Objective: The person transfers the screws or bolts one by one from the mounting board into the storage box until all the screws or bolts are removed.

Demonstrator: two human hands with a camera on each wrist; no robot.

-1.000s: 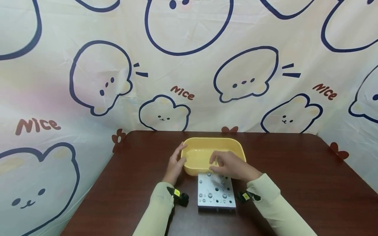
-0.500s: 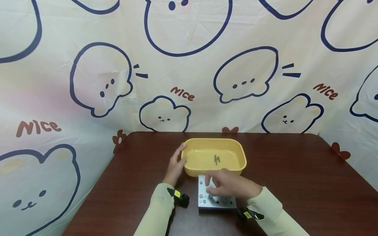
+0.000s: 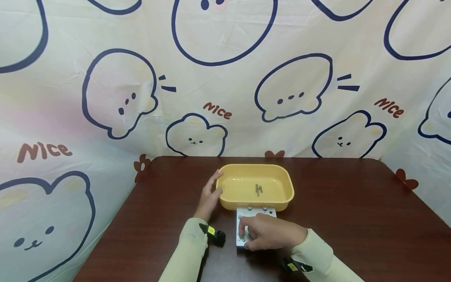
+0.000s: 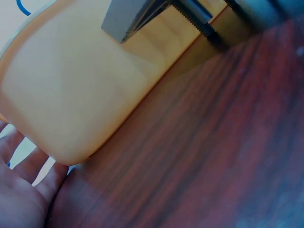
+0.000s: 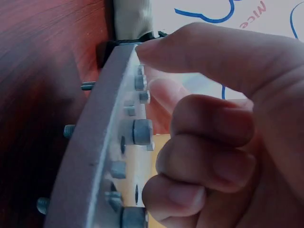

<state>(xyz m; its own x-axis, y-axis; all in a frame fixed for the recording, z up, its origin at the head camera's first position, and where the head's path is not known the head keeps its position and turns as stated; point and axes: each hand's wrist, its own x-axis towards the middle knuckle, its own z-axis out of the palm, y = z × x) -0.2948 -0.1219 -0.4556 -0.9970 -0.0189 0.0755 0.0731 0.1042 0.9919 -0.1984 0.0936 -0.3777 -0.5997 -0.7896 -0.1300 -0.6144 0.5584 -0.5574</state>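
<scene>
My left hand (image 3: 208, 199) rests against the left end of a yellow plastic bin (image 3: 229, 204), its fingers (image 4: 31, 164) extended along the outer wall. In front of the bin lies a silver metal block (image 3: 240, 211) with bolts and holes in its top. Over the block is my right hand (image 3: 273, 232), thumb and forefinger right at a small bolt (image 3: 244, 239) by the front left corner. In the right wrist view its other fingers (image 5: 204, 161) are curled. I cannot tell whether thumb and forefinger pinch that bolt.
Several loose bolts (image 3: 258, 190) lie inside the bin. Threaded ends (image 5: 69, 131) stick out under the block. The dark wooden table (image 3: 338, 203) reaches back to a printed cloth (image 3: 243, 133) hanging behind it.
My right hand has drawn back from over the bin to the front left of the block, and the bolts in the bin have come into view. My left hand stays put.
</scene>
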